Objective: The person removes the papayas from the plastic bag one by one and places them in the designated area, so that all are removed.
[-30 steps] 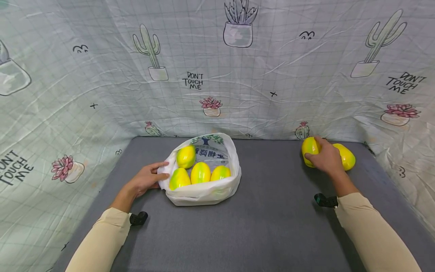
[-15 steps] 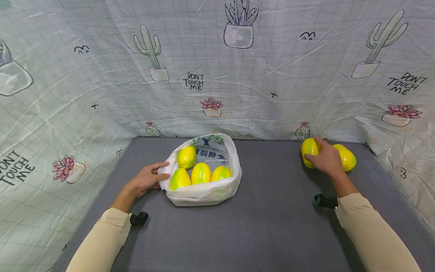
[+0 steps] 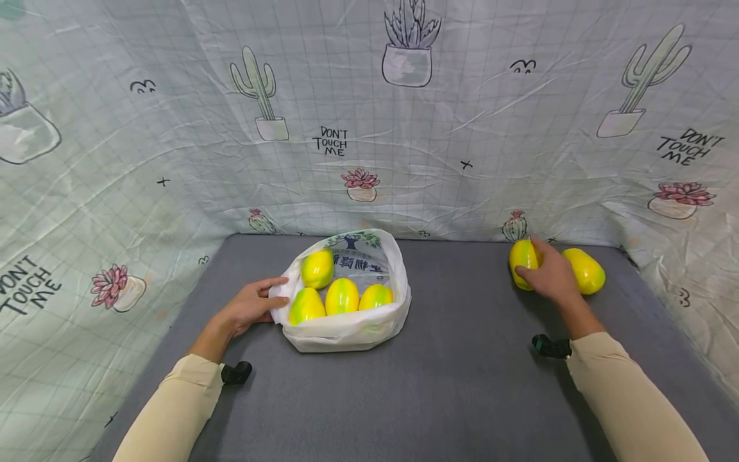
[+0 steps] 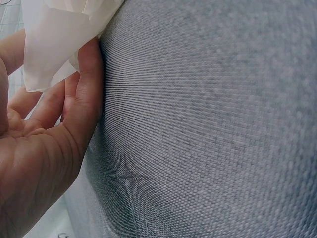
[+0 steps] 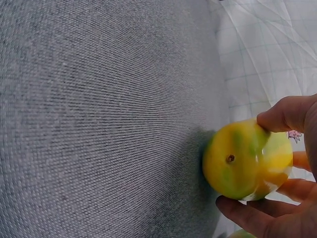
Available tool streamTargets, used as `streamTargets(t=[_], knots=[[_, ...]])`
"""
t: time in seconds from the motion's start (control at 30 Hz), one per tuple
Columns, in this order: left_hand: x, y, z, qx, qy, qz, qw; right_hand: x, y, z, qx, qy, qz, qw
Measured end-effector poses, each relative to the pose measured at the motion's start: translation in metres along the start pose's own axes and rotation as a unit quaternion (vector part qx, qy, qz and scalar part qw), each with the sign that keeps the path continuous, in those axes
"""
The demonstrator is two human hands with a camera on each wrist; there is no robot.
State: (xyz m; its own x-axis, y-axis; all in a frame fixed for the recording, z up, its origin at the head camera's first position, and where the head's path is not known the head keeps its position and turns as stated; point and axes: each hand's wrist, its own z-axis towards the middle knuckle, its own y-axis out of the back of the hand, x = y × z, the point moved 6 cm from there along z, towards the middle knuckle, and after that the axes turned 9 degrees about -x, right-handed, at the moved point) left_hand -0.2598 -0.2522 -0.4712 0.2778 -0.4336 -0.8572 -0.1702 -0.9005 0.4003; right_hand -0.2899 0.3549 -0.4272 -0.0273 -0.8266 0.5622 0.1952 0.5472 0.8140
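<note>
A white plastic bag [image 3: 346, 337] stands with its mouth open left of the middle of the table. Several yellow-green mangoes [image 3: 341, 296] lie inside it. At the bag's left edge my left hand [image 3: 248, 307] pinches the thin plastic between thumb and fingers; the left wrist view shows the bag's rim [image 4: 52, 49] in that hand. On the right, my right hand [image 3: 551, 269] grips a mango [image 5: 237, 161], thumb on one side and fingers on the other. Beside that hand lies another mango [image 3: 584, 271], apart from the gripped one.
A dark grey cloth-covered table [image 3: 444, 378] spreads under everything. Behind it and along its sides hangs a pale curtain [image 3: 462, 128] printed with cacti and lettering, meeting the table at the back edge close to the right-hand mangoes.
My right hand has shifted slightly left with its mango, widening the gap to the other one. The left hand keeps its hold on the bag. The head view has tilted a little.
</note>
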Motion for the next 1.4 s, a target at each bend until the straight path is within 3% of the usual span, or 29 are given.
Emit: streamTargets(t=[0.37,0.73,1.07,1.4], knots=[[0.003,0.000,-0.002,0.002,-0.003,0.000,1.0000,0.006,0.004,-0.004,-0.001,0.016,-0.025,0.9996],[0.000,0.001,-0.002,-0.007,-0.003,-0.003,1.0000,0.034,0.015,-0.012,-0.017,0.051,-0.092,0.9943],[0.000,0.000,-0.002,-0.009,-0.010,0.002,0.9999,0.064,0.017,-0.021,-0.020,0.035,-0.043,0.9983],[0.002,0.002,0.000,-0.011,-0.010,0.008,0.9999,0.099,0.002,-0.034,0.011,0.033,0.010,0.9993]])
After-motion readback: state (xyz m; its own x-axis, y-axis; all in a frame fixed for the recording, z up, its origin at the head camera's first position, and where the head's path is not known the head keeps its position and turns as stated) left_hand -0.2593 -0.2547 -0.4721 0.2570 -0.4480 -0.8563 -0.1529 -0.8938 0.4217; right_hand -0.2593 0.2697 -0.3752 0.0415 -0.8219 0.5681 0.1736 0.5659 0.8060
